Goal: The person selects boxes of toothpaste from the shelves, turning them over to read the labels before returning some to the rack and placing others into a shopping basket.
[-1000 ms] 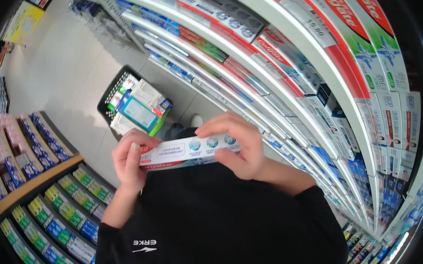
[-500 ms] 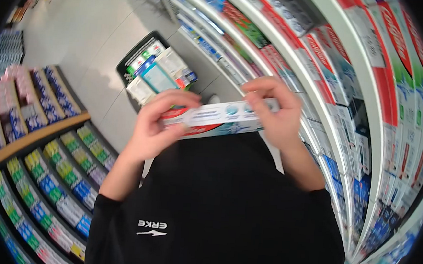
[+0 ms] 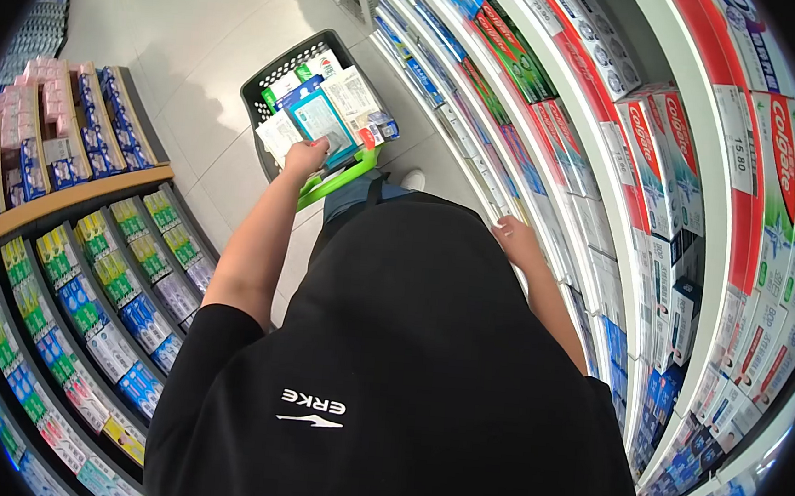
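Note:
My left hand (image 3: pixel 306 157) reaches down over the near side of a dark shopping basket (image 3: pixel 259 86), beside its green handle (image 3: pixel 338 181). Its fingers are curled closed, and what they hold, if anything, is hidden. Close to that hand are a teal box (image 3: pixel 312 120) and a white box (image 3: pixel 279 135) inside the basket. My right hand (image 3: pixel 518 243) hangs low at my side near the shelf edge, fingers loosely apart, with nothing visible in it. The toothpaste box that was in my hands cannot be made out.
Shelves of Colgate toothpaste boxes (image 3: pixel 645 141) with price tags (image 3: pixel 735 143) rise on the right. On the left stand a rack of colourful packages (image 3: pixel 89 305) and a wood-edged display of pink packs (image 3: pixel 58 95). A white shoe (image 3: pixel 412 179) shows on the tiled floor (image 3: pixel 199 50).
My hands have parted from the toothpaste box they held before my chest. The left has gone forward and down to the basket; the right has dropped to my side.

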### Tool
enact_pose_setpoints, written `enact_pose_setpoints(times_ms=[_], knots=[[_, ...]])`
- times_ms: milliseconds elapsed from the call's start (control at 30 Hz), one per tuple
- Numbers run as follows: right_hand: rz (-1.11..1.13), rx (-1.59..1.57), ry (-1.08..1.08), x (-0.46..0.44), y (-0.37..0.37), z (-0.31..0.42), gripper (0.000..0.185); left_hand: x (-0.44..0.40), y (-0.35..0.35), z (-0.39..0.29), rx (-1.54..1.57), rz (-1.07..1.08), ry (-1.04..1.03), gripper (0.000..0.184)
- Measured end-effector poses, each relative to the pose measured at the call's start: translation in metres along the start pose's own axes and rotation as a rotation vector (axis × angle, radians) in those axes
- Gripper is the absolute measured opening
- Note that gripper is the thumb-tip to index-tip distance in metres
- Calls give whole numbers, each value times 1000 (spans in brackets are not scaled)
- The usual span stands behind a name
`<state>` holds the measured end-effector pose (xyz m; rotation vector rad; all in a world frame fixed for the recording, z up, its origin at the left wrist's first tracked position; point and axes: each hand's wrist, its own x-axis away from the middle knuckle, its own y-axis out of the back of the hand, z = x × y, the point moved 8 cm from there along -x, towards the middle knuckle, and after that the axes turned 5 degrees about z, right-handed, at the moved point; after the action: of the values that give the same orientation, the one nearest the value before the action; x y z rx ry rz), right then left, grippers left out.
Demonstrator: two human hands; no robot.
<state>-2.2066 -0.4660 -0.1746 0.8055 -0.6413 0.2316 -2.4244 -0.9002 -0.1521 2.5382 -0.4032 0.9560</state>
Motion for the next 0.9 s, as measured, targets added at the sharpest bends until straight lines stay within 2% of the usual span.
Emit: enact_pose_setpoints(times_ms=[100, 133, 167, 200, 300, 400, 500, 600, 633, 667, 733, 767, 833, 900], knots=[[159, 101, -37, 4, -29, -29, 27, -38, -22, 17, -107, 22, 207, 67], [274, 239, -30, 17, 76, -3, 26, -31, -33, -3, -54, 27, 290, 70], [311, 292, -29, 22, 71, -5, 25, -43, -40, 3, -70, 31, 296, 73], [325, 244, -119, 24, 62, -21, 18, -53, -47, 11, -84, 39, 287, 77], [264, 107, -105, 31, 50, -51, 20, -89, -60, 34, -170, 32, 154, 77], [258, 44, -179, 40, 52, -60, 22, -87, -55, 39, -317, -14, 96, 77], [231, 126, -221, 48, 54, -67, 24, -57, -49, 29, -92, 2, 161, 74], [231, 62, -261, 53, 49, -81, 25, -19, -29, 11, -282, 77, 113, 67], [224, 5, -231, 56, 48, -85, 28, 8, -22, -10, -407, 16, 85, 62], [211, 27, -202, 52, 38, -99, 29, 22, -14, -8, -513, -39, 57, 65], [193, 90, -191, 51, 34, -113, 32, 56, -8, -11, -635, -45, 161, 77], [195, 127, -201, 49, 34, -111, 34, 57, -1, 13, -671, -126, 146, 79], [300, 162, -230, 33, 28, -110, 35, 81, -6, 3, -509, -123, 166, 81], [304, 272, -159, 7, 29, -84, 34, 84, -9, 4, -427, -205, 128, 83]])
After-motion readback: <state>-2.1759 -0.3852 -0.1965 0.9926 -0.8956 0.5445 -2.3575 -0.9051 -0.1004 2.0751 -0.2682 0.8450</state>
